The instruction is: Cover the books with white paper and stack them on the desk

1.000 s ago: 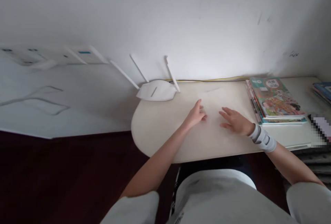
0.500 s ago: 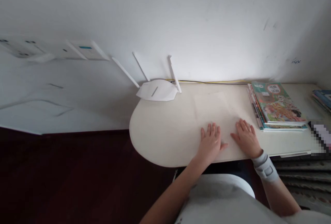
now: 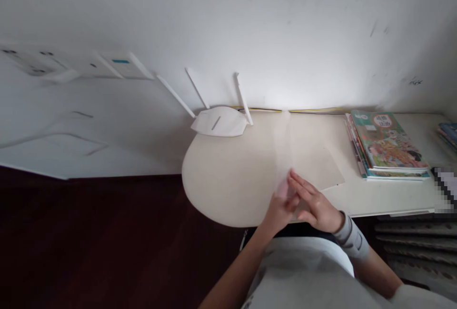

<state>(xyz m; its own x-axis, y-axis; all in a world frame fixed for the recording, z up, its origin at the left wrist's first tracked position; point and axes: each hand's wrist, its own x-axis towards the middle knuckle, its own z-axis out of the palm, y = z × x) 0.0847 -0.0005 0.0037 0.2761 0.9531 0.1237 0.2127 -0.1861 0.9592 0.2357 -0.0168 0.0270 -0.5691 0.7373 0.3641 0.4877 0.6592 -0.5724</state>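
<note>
A pale sheet of paper (image 3: 314, 159) lies on the cream desk (image 3: 221, 180), almost the same colour as the top. Its left part is raised on edge and shows as a faint blurred band running toward the wall. Both hands meet at the sheet's near left corner by the desk's front edge. My left hand (image 3: 279, 210) is closed in a pinch on that corner. My right hand (image 3: 314, 203), with a grey wrist band (image 3: 352, 240), lies over the left one, its fingers straight and pressed together against the raised paper.
A white router (image 3: 219, 122) with three antennas stands at the back left of the desk by the wall. A stack of colourful books (image 3: 387, 144) lies to the right, with more books (image 3: 449, 133) at the far right. A yellow cable (image 3: 310, 109) runs along the wall. Dark floor lies to the left.
Both hands lay flat and apart on the sheet half a second ago. They have since come together at its near left corner, and the sheet's left part has been lifted.
</note>
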